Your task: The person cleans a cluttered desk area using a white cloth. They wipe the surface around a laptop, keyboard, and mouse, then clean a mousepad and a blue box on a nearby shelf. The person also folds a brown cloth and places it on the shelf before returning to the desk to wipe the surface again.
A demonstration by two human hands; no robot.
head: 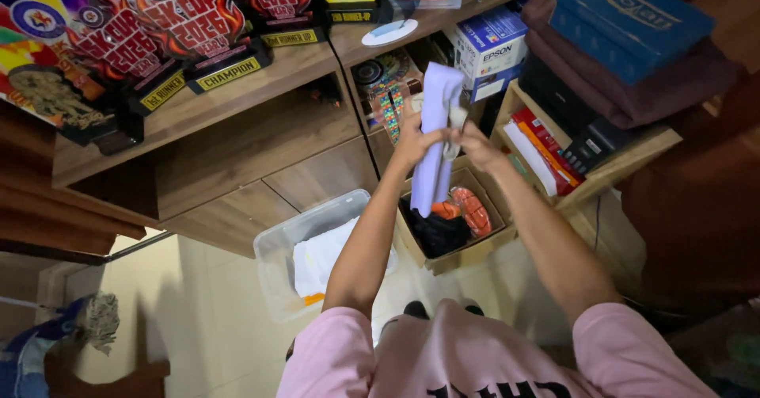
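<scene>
Both hands are raised in front of me, holding a long pale lavender cloth (437, 129) that hangs straight down. My left hand (414, 142) grips its left edge about halfway up. My right hand (475, 144) pinches the right edge at the same height. The cloth's lower end dangles over an open cardboard box (455, 257) on the floor, which holds a black garment and an orange item (473, 209). Pink sleeves cover my upper arms.
A clear plastic tub (279, 247) with white cloth inside stands left of the box on the tiled floor. Wooden shelves behind carry flame-shaped trophies (207, 30), boxes, books (541, 151), a dark folded blanket (633, 89) and a blue box (629, 18).
</scene>
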